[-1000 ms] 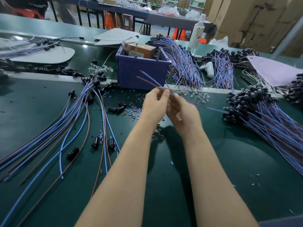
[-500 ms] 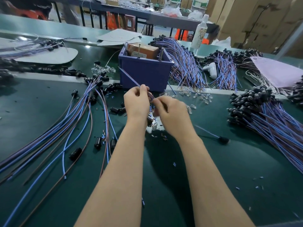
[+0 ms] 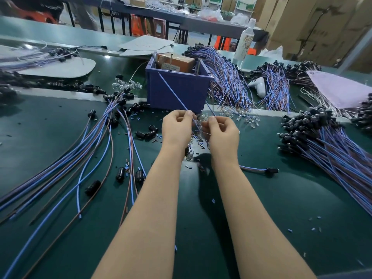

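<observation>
- The left hand point(image 3: 177, 127) is up near the middle of the green table point(image 3: 281, 208). Its fingers point(image 3: 182, 115) are curled in, with thumb and forefinger pinching a thin blue wire point(image 3: 173, 93).
- From that pinch, the blue wire slants away toward 11 o'clock across the front wall of the purple bin point(image 3: 193, 85). Its near end dips into the gap between the two hands.
- The right hand point(image 3: 221, 133) is just beside the left, toward 3 o'clock and not touching it. Its fingers are also curled, and the tips close on the wire's lower end. Whatever small part sits between them, I cannot make out.
- Beneath and between the hands lies a scatter of clear LEDs point(image 3: 249, 120) and tiny sleeve offcuts, spreading toward 2 o'clock.
- The purple bin stands at 12 o'clock from the hands, with a brown cardboard box point(image 3: 177, 62) inside it.
- At 9 o'clock, loose blue and brown wires point(image 3: 100, 148) fan out over the table, with black holders point(image 3: 146, 134) lying among them.
- At 3 o'clock lies a thick bundle of finished leads point(image 3: 332, 150), its black heads turned toward the hands.
- One finished lead point(image 3: 271, 170) lies alone at 4 o'clock, near the right wrist.
- A white bottle point(image 3: 244, 43) stands far off at 1 o'clock.
</observation>
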A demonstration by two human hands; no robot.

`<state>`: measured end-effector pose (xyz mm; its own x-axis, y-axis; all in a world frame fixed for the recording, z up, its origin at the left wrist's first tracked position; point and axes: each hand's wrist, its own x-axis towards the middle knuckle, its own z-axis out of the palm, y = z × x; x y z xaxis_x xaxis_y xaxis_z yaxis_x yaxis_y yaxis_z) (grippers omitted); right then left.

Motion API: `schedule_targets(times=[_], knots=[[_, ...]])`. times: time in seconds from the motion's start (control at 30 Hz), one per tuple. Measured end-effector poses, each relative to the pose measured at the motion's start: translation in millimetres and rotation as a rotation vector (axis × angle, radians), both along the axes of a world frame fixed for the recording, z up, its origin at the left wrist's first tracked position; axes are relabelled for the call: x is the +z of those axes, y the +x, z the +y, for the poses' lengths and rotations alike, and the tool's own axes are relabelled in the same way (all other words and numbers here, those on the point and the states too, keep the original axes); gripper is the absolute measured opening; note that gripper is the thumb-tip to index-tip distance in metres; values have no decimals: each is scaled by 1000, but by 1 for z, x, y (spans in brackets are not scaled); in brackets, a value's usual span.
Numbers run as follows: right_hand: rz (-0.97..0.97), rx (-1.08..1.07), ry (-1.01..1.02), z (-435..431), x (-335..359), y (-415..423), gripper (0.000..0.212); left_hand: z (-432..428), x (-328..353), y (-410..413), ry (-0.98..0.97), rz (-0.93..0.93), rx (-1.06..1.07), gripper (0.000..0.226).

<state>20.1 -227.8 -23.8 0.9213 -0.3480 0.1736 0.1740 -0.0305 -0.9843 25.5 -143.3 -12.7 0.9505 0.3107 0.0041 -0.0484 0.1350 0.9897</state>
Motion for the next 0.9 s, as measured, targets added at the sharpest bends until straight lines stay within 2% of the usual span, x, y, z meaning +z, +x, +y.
schedule_targets(times=[0.1, 0.27, 0.37, 0.53, 0.77, 0.9], knots=[[-30, -18, 29, -4, 2, 1, 10, 0, 1, -1, -53, -44, 39, 16], [-49, 45, -224, 2, 3, -1, 34, 2, -3, 2, -7, -81, 81, 11], [-51, 96, -360, 9, 5, -1, 40, 4, -4, 3, 10, -91, 85, 12], [-62, 97, -457, 13, 5, -2, 40, 5, -6, 5, 9, -90, 72, 19], [-43, 89, -471, 16, 5, -1, 37, 4, -8, 5, 42, -73, 82, 18], [-33, 79, -461, 15, 4, -1, 36, 3, -4, 4, 164, -65, 62, 28]])
